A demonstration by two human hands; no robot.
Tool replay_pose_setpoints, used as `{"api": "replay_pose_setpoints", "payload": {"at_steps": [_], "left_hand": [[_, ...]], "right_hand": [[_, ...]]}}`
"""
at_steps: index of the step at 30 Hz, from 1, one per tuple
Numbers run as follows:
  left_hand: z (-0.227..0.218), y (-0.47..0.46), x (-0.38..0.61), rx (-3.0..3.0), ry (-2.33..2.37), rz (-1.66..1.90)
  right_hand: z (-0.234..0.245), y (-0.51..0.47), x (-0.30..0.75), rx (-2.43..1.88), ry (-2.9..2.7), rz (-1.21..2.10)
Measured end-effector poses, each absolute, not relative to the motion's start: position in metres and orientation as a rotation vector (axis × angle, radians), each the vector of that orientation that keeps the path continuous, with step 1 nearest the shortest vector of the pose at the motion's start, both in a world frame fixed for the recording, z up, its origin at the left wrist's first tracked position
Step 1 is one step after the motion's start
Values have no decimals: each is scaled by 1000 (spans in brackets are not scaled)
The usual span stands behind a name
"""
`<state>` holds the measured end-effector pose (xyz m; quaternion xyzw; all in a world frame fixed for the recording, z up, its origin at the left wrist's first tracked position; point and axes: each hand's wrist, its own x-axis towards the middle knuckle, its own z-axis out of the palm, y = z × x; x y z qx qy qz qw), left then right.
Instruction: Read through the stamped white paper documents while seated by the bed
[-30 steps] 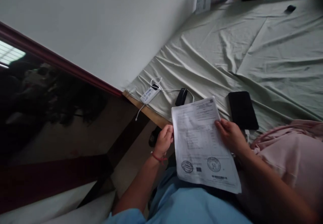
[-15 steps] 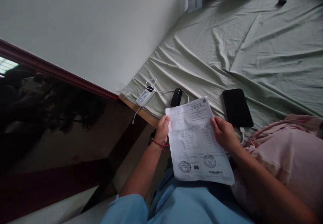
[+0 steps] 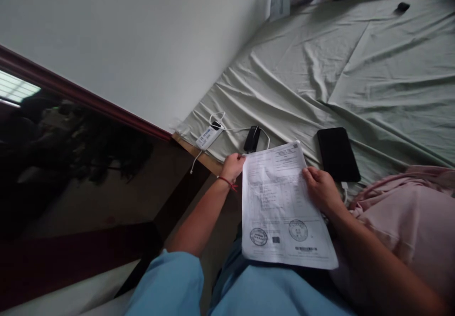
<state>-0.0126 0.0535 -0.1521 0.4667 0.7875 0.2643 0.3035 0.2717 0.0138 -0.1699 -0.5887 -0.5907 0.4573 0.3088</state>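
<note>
A white printed document (image 3: 280, 192), stamped with two round seals near its lower edge, is held over my lap. My left hand (image 3: 232, 167), with a red string at the wrist, pinches its upper left corner. On the opposite side, my right hand (image 3: 322, 188) grips the right edge, thumb on top and fingers underneath. Just beyond the sheet's top edge lies a small black device (image 3: 252, 139) with a white cable. Right of my right hand rests a black tablet or large phone (image 3: 338, 154), a white plug at its near end.
A white labelled adapter or power strip (image 3: 209, 135) with cables lies by the bed's corner. The pale green sheet (image 3: 284, 93) is wrinkled. Pink cloth (image 3: 408, 207) bunches at right. A dark, red-framed glossy panel (image 3: 88, 116) stands left, under a white wall (image 3: 142, 36).
My left hand has shifted up to the paper's top left corner, its fingers now curled in closer. The paper sits slightly lower and further right in view. My right hand keeps its grip.
</note>
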Motion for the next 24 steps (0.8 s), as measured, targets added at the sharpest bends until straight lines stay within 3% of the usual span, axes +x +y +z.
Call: {"api": "replay_pose_setpoints", "payload": {"at_steps": [12,24], "left_hand": [[-164,59,-17,1120,1822,820],[-157,57,-19,985,1870,793]], "right_hand": [[-168,11,264,-1608,-1617,1091],[-165,9,265,-1630,-1609,1083]]}}
